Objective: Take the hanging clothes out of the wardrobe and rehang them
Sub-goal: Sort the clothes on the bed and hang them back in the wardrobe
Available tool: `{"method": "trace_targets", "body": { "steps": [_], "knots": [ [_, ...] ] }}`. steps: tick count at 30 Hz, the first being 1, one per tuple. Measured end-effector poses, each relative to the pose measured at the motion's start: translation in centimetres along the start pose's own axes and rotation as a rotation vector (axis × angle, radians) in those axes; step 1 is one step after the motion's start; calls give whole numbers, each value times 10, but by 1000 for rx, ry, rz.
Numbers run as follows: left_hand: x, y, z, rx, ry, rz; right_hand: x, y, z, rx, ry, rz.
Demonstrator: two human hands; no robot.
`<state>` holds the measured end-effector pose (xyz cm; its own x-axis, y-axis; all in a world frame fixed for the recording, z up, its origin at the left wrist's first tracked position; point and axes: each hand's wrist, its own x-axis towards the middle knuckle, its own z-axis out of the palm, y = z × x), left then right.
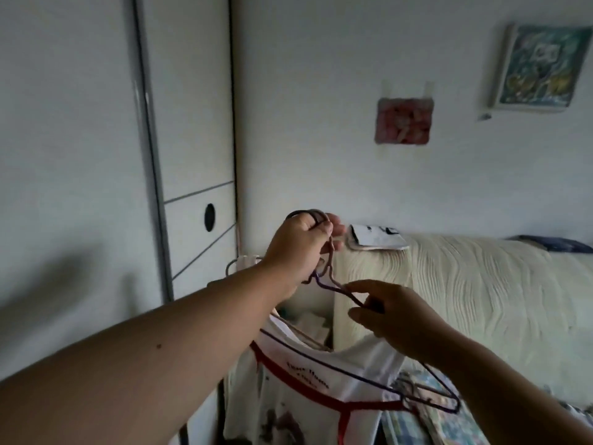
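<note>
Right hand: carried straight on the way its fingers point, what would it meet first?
The right hand points up-left along the hanger wire it pinches; going on, it would probably meet the left hand gripping it higher up, though depth is unclear.

Bare forearms [154,374], small mole [159,346] on left.

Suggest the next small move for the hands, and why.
Probably ease the purple hanger free of the bunch with the right hand: it pinches that hanger's shoulder wire, while the left hand grips several hooks together, and the white top hangs below.
</note>
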<state>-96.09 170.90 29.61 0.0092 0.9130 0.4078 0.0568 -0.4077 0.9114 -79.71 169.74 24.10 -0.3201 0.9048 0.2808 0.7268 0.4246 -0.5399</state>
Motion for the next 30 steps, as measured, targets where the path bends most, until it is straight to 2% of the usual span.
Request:
{"method": "trace_targets", "body": {
  "steps": [7,11,16,30],
  "knots": [
    [-99,71,-15,127,258,4,-61,-70,-7,219,-107,-258],
    [-161,112,-26,230,391,22,-94,-106,-15,395,-193,-331],
    [-226,166,-52,352,514,28,-116,-158,-20,497,-369,-475],
    [-360,277,-111,532,886,76,-183,-312,-3,697,-652,-846]
  ]
}}
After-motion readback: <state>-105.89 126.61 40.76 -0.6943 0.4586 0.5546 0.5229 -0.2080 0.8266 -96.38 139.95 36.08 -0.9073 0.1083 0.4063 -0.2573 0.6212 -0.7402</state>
